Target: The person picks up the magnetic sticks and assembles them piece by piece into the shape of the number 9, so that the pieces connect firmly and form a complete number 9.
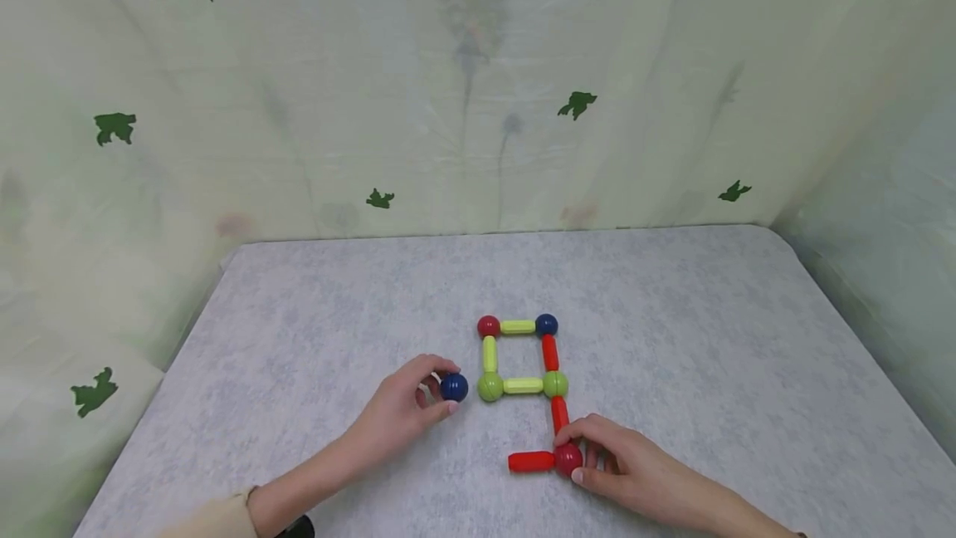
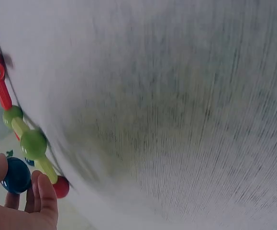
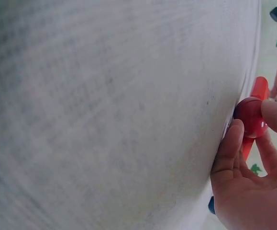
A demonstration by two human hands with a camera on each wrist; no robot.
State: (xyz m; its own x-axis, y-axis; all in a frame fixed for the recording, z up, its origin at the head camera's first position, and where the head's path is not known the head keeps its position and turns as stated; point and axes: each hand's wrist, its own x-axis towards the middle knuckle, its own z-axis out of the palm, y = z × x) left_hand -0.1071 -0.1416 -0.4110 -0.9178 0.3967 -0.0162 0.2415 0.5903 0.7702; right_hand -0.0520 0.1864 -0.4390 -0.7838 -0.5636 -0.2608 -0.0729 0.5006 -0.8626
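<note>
In the head view, my left hand point(image 1: 407, 401) pinches a dark blue ball point(image 1: 454, 387) between thumb and fingers, left of the green ball point(image 1: 490, 387) and apart from it. My right hand point(image 1: 635, 467) grips a red ball point(image 1: 568, 460) at the figure's near end. From that ball a red rod point(image 1: 531, 462) sticks out to the left, its far end free. Another red rod point(image 1: 559, 415) runs up to a second green ball point(image 1: 556, 383). The right wrist view shows thumb and fingers around the red ball point(image 3: 251, 117).
Beyond the hands lies a square of rods and balls, with a red ball point(image 1: 489, 326) and a blue ball point(image 1: 547, 325) at its far corners. Yellow-green rods point(image 1: 523, 386) and one red rod point(image 1: 549, 353) form its sides. A patterned curtain point(image 1: 418, 106) hangs behind the grey table point(image 1: 336, 297).
</note>
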